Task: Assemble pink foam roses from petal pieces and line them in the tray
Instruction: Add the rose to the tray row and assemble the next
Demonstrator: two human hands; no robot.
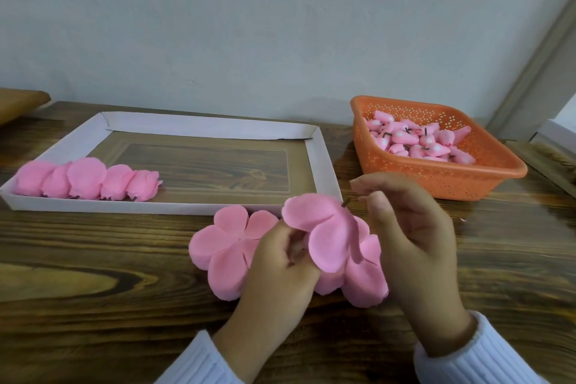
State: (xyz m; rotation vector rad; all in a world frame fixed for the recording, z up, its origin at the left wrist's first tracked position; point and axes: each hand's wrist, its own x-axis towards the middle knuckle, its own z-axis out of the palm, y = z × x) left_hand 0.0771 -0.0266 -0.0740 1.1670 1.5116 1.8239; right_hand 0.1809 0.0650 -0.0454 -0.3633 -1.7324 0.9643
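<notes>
The left hand [280,262] curls its fingers round a pink petal piece [324,237]. The right hand [408,243] is raised beside it, thumb and forefinger nearly meeting.

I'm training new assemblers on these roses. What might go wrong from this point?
1. The stem pokes through the held petal piece; a rough pull may tear the foam around the hole.
2. The loose petal pieces lie on the table just beneath the left hand, which might crease or drag them.
</notes>
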